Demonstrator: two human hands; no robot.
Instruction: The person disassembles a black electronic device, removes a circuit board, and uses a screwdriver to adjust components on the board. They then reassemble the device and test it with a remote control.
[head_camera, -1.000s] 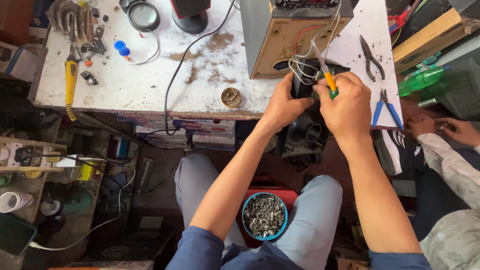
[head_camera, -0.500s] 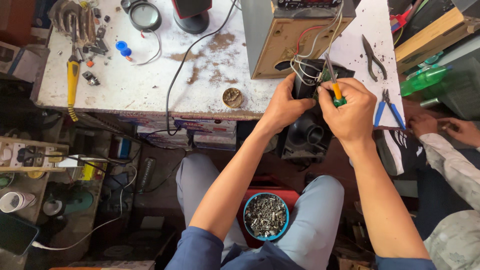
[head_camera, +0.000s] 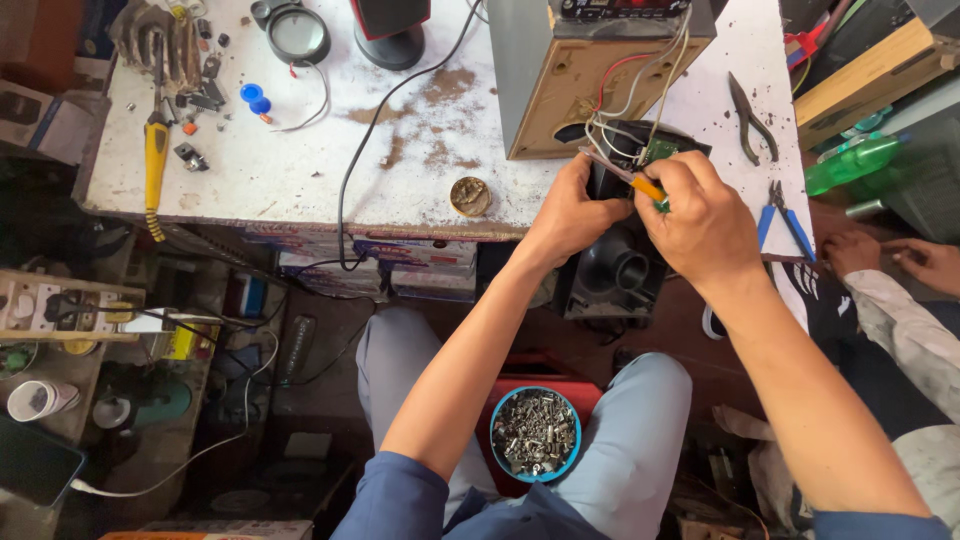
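- The right hand (head_camera: 700, 215) is closed around a screwdriver with an orange handle (head_camera: 640, 184), whose thin shaft runs up and to the left from the fist.
- The left hand (head_camera: 572, 212) is wrapped narrowly around the left edge of a black plastic housing (head_camera: 622, 262), steadying it; the two hands nearly touch above it.
- The black plastic housing hangs at the front edge of the desk (head_camera: 300, 170), directly under both hands, with a round port showing just below the right hand.
- A small green circuit board (head_camera: 660, 150) sits at the top of the housing, just above the right hand.
- A bundle of thin wires (head_camera: 640, 90) rises from the spot above the hands into an open wooden speaker box (head_camera: 600, 80) lying on the desk.
- Just left of the left hand, a small round tin (head_camera: 470, 196) rests near the desk edge.
- Right of the right hand lie blue-handled cutters (head_camera: 785, 215), and farther up, dark pliers (head_camera: 752, 118).
- Well below the hands, between the person's knees, a blue bowl (head_camera: 536, 434) is filled with screws and small metal parts.
- Far left of the hands, a yellow-handled tool (head_camera: 155, 165) lies on the desk.
- At the far right, another person's hands (head_camera: 890, 255) are apart from the work.
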